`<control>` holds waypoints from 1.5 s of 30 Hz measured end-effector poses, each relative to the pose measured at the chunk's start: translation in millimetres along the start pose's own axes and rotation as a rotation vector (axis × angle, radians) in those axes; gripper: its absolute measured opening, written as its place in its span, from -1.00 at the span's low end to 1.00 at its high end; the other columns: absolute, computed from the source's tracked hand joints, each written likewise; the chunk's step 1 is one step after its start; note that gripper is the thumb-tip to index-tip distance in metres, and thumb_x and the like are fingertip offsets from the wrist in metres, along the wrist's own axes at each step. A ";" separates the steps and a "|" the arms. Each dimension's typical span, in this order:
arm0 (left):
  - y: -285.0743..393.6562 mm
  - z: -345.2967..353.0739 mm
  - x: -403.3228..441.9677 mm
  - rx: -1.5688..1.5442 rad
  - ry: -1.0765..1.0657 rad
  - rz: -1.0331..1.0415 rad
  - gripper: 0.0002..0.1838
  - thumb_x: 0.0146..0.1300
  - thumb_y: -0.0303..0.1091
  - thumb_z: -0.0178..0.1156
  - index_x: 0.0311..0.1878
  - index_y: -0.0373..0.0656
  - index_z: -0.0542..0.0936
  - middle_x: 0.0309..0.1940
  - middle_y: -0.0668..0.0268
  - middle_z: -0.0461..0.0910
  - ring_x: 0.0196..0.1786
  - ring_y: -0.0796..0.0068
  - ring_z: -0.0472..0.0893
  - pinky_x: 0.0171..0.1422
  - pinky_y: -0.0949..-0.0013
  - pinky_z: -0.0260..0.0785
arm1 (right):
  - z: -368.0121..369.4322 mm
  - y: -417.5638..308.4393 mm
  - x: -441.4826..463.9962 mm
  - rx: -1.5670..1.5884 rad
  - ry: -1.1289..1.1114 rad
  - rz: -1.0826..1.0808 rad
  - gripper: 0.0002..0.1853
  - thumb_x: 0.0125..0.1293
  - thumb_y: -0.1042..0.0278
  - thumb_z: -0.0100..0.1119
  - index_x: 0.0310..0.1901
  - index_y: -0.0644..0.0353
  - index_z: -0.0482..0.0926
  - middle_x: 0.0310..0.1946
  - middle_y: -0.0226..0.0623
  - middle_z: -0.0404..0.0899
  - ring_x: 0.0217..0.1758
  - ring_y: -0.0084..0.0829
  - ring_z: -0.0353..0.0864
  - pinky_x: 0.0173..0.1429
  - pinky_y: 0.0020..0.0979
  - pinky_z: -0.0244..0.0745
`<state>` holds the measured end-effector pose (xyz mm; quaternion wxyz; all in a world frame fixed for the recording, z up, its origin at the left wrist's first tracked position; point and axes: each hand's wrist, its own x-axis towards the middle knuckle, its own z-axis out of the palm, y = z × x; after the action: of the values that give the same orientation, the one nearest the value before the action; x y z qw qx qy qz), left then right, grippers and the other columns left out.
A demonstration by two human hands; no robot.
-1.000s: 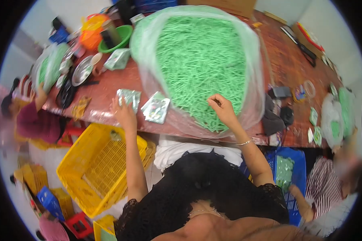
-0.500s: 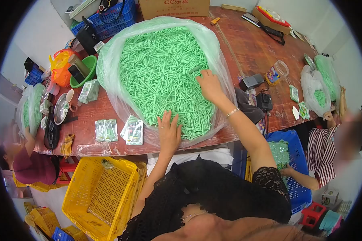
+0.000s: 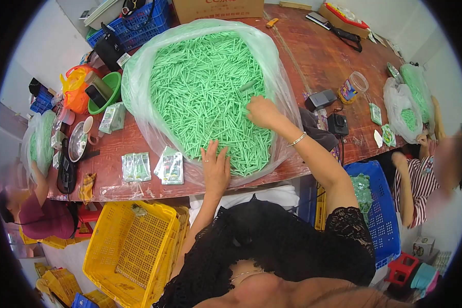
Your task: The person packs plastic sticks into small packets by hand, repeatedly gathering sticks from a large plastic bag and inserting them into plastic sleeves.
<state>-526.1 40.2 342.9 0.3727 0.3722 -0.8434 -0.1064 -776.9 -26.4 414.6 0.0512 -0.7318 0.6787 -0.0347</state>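
A large clear plastic bag [image 3: 287, 84] lies open on the red table [image 3: 313, 61], full of short green sticks [image 3: 205, 77]. My left hand [image 3: 216, 167] rests at the bag's near edge with its fingers spread on the sticks. Over the right part of the heap is my right hand [image 3: 262, 112], its fingers curled down against the sticks; what they hold, if anything, is hidden. A dark green flat piece [image 3: 248, 85] lies on the heap just beyond it. Left of the bag are printed packets [image 3: 172, 168] and more silvery green packets [image 3: 136, 167].
Below the table edge stand a yellow crate [image 3: 133, 246] and a blue crate [image 3: 387, 215] holding green packets. A green bowl [image 3: 113, 84] and metal dish [image 3: 78, 141] sit left. A black box [image 3: 321, 99] and a jar [image 3: 351, 88] stand right. Co-workers sit at both sides.
The view has shifted from a second ago. My left hand has gone from the silvery packets to the bag's near edge. My right hand has moved further into the heap, then slightly back toward me.
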 end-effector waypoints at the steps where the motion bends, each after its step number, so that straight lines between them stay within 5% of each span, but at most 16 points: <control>1: 0.1 -0.4 0.1 -0.001 -0.001 -0.002 -0.64 0.27 -0.50 0.22 0.14 -0.21 0.53 0.34 0.03 0.33 0.47 -0.10 0.27 0.54 -0.31 -0.02 | -0.9 -2.4 -1.8 0.056 0.005 -0.007 -0.70 0.20 0.20 0.29 -0.21 0.31 0.65 -0.08 -0.10 0.54 0.06 -0.08 0.51 0.11 -0.09 0.47; 6: 1.1 -2.4 -0.2 -0.011 0.005 -0.007 -0.65 0.26 -0.51 0.22 0.12 -0.21 0.54 0.33 0.03 0.33 0.45 -0.10 0.29 0.53 -0.32 -0.02 | 4.8 -27.3 -14.9 0.032 0.026 -0.001 -0.52 0.06 0.06 0.42 -0.17 0.36 0.63 -0.04 -0.03 0.50 0.08 -0.04 0.51 0.11 -0.08 0.49; 12: 0.8 -1.2 1.2 -0.004 0.008 0.000 -0.65 0.26 -0.51 0.22 0.12 -0.21 0.54 0.32 0.04 0.34 0.45 -0.09 0.29 0.53 -0.32 -0.02 | 30.0 -31.3 -8.2 0.032 0.231 0.202 -0.52 -0.05 0.16 0.44 -0.17 0.37 0.60 0.00 -0.06 0.44 0.13 -0.07 0.46 0.10 -0.07 0.43; 21: 0.1 -1.2 1.3 -0.011 0.013 -0.006 -0.67 0.26 -0.52 0.21 0.11 -0.21 0.55 0.32 0.04 0.34 0.45 -0.09 0.29 0.54 -0.31 -0.02 | 26.8 -18.4 7.0 0.026 0.220 0.163 -0.66 0.13 0.24 0.29 -0.15 0.35 0.64 -0.07 -0.09 0.52 0.05 -0.14 0.49 0.14 -0.14 0.36; 27: 0.6 -0.8 0.5 -0.021 0.016 -0.006 -0.69 0.27 -0.52 0.20 0.09 -0.22 0.56 0.32 0.03 0.34 0.46 -0.10 0.29 0.53 -0.31 -0.01 | 16.4 4.5 17.7 0.919 0.284 0.146 -0.69 0.29 0.24 0.18 -0.16 0.38 0.54 -0.20 -0.05 0.60 -0.19 -0.13 0.61 0.06 -0.02 0.47; 30: 0.3 -0.9 0.5 -0.011 0.013 -0.004 -0.69 0.27 -0.52 0.20 0.09 -0.22 0.56 0.32 0.03 0.35 0.46 -0.09 0.29 0.53 -0.31 -0.01 | 9.9 -3.8 7.7 1.588 0.076 0.198 -0.73 0.41 0.24 0.09 -0.12 0.34 0.48 -0.23 -0.15 0.60 -0.22 -0.27 0.60 -0.02 -0.03 0.52; 33: 0.3 -1.1 -1.2 -0.010 0.015 -0.012 -0.69 0.28 -0.52 0.20 0.09 -0.22 0.56 0.31 0.02 0.36 0.46 -0.08 0.29 0.53 -0.30 -0.01 | 17.7 -14.3 5.5 2.081 0.105 0.244 -0.77 0.50 0.27 0.00 -0.08 0.30 0.46 -0.30 -0.32 0.58 -0.28 -0.47 0.52 -0.18 -0.25 0.48; 36: 1.4 -1.7 0.5 -0.016 0.018 -0.007 -0.69 0.27 -0.52 0.20 0.09 -0.22 0.56 0.31 0.02 0.36 0.46 -0.08 0.29 0.53 -0.29 -0.01 | 26.5 -20.7 1.6 2.221 0.021 0.129 -0.80 0.54 0.32 -0.06 -0.01 0.29 0.44 -0.33 -0.37 0.55 -0.37 -0.50 0.46 -0.25 -0.38 0.45; 39: 1.1 -1.3 -0.2 -0.015 0.017 -0.004 -0.69 0.27 -0.53 0.19 0.09 -0.22 0.56 0.31 0.02 0.36 0.46 -0.08 0.29 0.53 -0.29 -0.01 | 30.9 -18.2 -2.1 2.219 -0.088 0.101 -0.72 0.51 0.20 0.04 -0.05 0.30 0.49 -0.40 -0.42 0.52 -0.44 -0.54 0.43 -0.24 -0.39 0.51; 41: 1.0 -1.6 -0.3 -0.021 0.015 -0.006 -0.69 0.27 -0.53 0.19 0.10 -0.22 0.56 0.31 0.02 0.36 0.46 -0.08 0.29 0.54 -0.29 -0.01 | 20.2 -22.0 -6.9 1.617 0.029 0.242 -0.59 0.41 0.02 0.17 -0.10 0.31 0.55 -0.42 -0.35 0.58 -0.42 -0.42 0.53 -0.16 -0.32 0.56; 45: 1.9 -2.1 -0.7 -0.014 0.001 -0.016 -0.68 0.27 -0.53 0.20 0.10 -0.22 0.55 0.31 0.02 0.36 0.46 -0.07 0.28 0.54 -0.31 -0.01 | 10.6 -21.1 -16.5 0.373 0.064 0.148 -0.31 0.13 -0.33 0.35 -0.17 0.33 0.65 -0.37 -0.11 0.69 -0.25 -0.12 0.69 -0.07 -0.18 0.57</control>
<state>-525.4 42.3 344.9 0.3747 0.3765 -0.8394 -0.1150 -755.9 -8.1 407.0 0.1665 -0.6564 0.7137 -0.1791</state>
